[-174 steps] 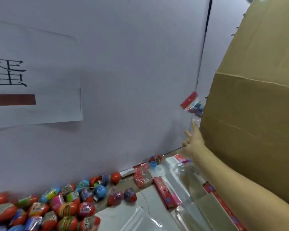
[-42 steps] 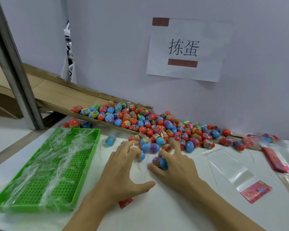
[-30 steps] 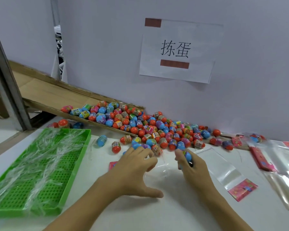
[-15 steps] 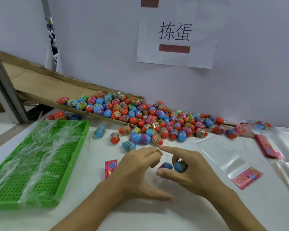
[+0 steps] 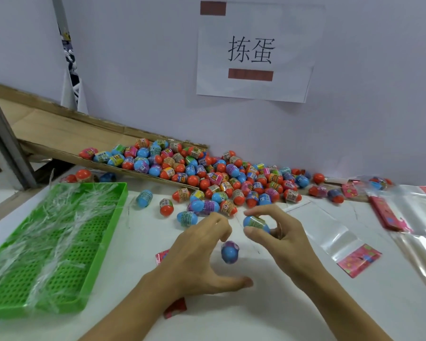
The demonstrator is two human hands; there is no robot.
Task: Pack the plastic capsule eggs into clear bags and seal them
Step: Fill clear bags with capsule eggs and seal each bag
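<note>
A heap of capsule eggs [image 5: 219, 178], red, blue and purple, lies along the wall and spills off a cardboard ramp. My right hand [image 5: 283, 239] pinches a blue egg [image 5: 256, 223] between thumb and forefinger. A second blue and purple egg [image 5: 229, 251] shows blurred just below it, between my hands. My left hand [image 5: 197, 257] has its fingertips curled and thumb spread at what looks like the mouth of a faint clear bag, whose red header [image 5: 175, 308] pokes out under my wrist. An empty clear bag [image 5: 335, 232] with a pink header lies to the right.
A green perforated tray [image 5: 123, 193] holding clear plastic strips sits at the left. The cardboard ramp [image 5: 59, 134] leans in from the far left. More clear bags [image 5: 418, 232] and red header strips [image 5: 384, 212] lie at the right. A paper sign [image 5: 251, 52] hangs on the wall.
My right hand held two eggs together half a second ago. Now it has risen with one blue egg, and the other egg sits lower between my hands. My left hand's thumb has spread wider.
</note>
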